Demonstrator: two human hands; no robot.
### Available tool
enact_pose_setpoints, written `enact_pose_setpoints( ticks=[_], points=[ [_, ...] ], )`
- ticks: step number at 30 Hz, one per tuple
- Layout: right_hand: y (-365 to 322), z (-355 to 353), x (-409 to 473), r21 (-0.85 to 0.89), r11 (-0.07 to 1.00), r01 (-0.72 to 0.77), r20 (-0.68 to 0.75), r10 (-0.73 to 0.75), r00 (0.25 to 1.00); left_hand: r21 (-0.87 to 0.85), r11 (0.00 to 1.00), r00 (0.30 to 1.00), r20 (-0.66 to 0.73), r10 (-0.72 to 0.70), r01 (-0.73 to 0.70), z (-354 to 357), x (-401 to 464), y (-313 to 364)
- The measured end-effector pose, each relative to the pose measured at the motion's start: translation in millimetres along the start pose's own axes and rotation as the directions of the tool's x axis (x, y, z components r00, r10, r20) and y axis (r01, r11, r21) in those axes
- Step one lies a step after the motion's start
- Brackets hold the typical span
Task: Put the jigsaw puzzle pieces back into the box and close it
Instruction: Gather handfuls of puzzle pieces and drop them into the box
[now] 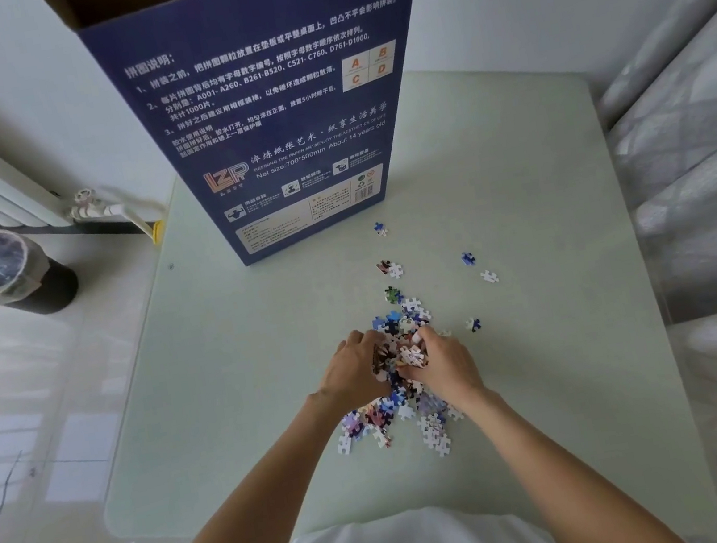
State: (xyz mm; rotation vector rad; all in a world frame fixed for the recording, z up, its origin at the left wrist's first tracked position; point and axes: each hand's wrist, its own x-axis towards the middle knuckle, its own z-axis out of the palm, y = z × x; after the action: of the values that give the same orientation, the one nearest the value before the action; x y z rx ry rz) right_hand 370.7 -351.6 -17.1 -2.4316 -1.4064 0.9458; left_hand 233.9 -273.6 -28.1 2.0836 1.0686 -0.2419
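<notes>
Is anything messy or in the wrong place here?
Yes. Most pieces sit in a pile that both hands, left hand and right hand, are scooping, but a few strays lie scattered apart on the table, right of the pile and toward the box. The box stands upright, open on top.

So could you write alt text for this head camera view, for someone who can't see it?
Two hands, left and right, scoop up a pile of puzzle pieces on a pale green table. A tall blue box stands open behind, with loose pieces scattered between.
</notes>
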Motion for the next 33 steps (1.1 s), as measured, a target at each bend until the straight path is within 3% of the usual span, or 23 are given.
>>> enact_pose_setpoints(
  ticks=[9,16,22,26,30,33],
  points=[
    [6,-6,-2,0.086,0.996,0.026,-0.059,-0.021,0.998,-0.159,0.983,0.987,-0.120,-0.107,0.088,-4,3,1],
    [16,-24,-1,0.008,0.999,0.036,-0.087,-0.035,0.996,-0.264,0.962,0.981,-0.155,-0.117,0.073,-13,-2,-7],
    [-12,-76,-11,-0.125,0.966,0.226,-0.149,-0.243,0.958,-0.219,0.976,0.970,-0.240,-0.041,-0.013,-31,-6,-15],
    [-56,-146,-15,-0.040,0.917,0.397,-0.260,-0.393,0.882,-0.148,0.978,0.946,-0.310,0.096,-0.148,-65,-15,-7],
    [-118,-234,-8,0.111,0.790,0.603,-0.425,-0.510,0.748,-0.060,0.935,0.835,-0.472,0.282,-0.350,-136,-31,19],
    [-165,-291,10,0.045,0.714,0.699,-0.554,-0.565,0.612,0.095,0.878,0.644,-0.643,0.414,-0.470,-210,-49,51]
  ],
)
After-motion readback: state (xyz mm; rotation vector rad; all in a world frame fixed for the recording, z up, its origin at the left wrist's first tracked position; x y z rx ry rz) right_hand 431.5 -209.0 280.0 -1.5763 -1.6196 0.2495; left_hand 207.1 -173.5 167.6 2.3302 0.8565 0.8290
